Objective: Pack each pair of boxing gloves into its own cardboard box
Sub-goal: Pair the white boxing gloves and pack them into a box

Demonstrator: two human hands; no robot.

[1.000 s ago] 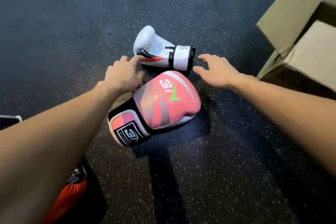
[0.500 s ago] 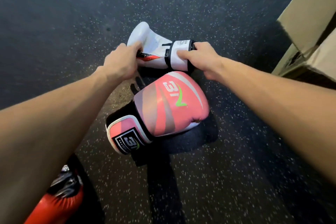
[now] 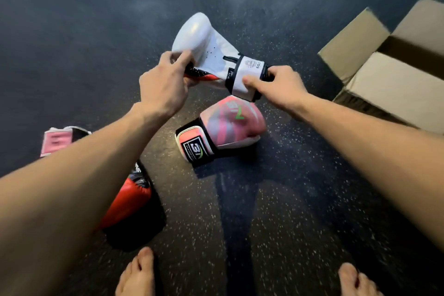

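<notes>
The left forearm (image 3: 72, 175) hides most of a red glove (image 3: 127, 202); the cardboard box (image 3: 394, 84) runs off the right edge.

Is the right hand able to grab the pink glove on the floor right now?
Probably not yet: the right hand is shut on the white glove. The pink glove lies uncovered just below it.

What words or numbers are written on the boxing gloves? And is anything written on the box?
"31" in white on a black patch on the cuff of the pink glove.
A green tick-like mark on top of that glove; the white print beside it is too blurred to read.
A round stamp and small characters on the cuff of the white glove: too small to read.
Cardboard box: no writing visible.
</notes>
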